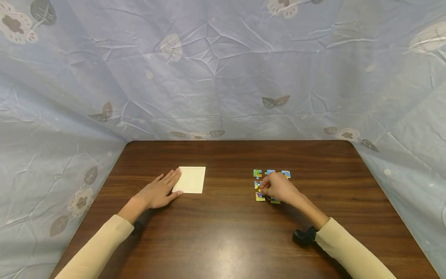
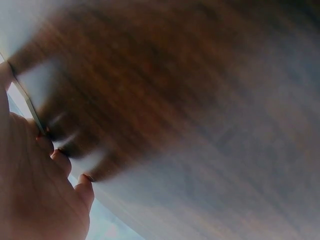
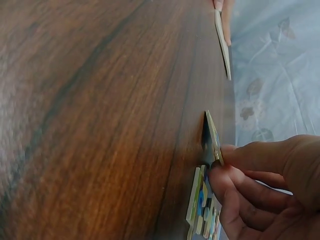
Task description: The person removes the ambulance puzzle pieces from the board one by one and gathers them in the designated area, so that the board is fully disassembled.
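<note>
A cream square board (image 1: 189,180) lies flat on the brown wooden table (image 1: 209,221), left of centre. My left hand (image 1: 158,192) rests at its left side with fingers stretched out, fingertips and thumb on the edge. To the right, several colourful jigsaw pieces (image 1: 257,173) are laid out in spaced rows. Over them, my right hand (image 1: 280,188) pinches one jigsaw piece (image 3: 213,136) between thumb and fingers. The right wrist view shows that piece tilted, one edge raised near the table. Other pieces (image 3: 195,197) lie beside the fingertips, and my right hand hides part of the rows.
Pale blue cloth (image 1: 216,77) with flower and leaf prints hangs behind the table's far edge and along both sides. A black wrist device (image 1: 304,236) sits under the right sleeve cuff. Wood surface stretches between the board and the pieces.
</note>
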